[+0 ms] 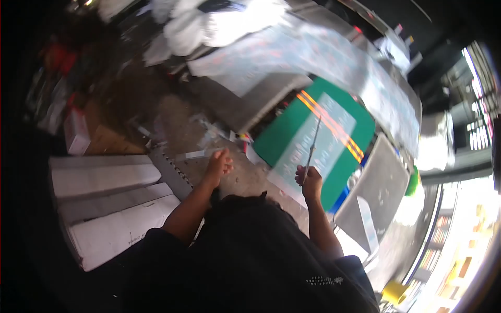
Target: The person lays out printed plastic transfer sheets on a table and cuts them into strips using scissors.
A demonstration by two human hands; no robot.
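My right hand (311,180) is closed around the handles of a pair of long, thin scissors (314,136), blurred, with the blades pointing away from me. They are above a green board (282,128) on which a translucent sheet with white lettering (297,156) lies. Two orange strips (309,103) run across the board and the sheet. My left hand (220,166) hangs in the air left of the board, fingers loosely bent and apart, nothing visible in it.
Long white cardboard boxes (122,221) are at my left. Scraps (209,136) litter the floor ahead. A table covered with a patterned translucent sheet (323,49) stands beyond the board, with white bundles (229,26) behind. A grey panel (380,177) is at the right.
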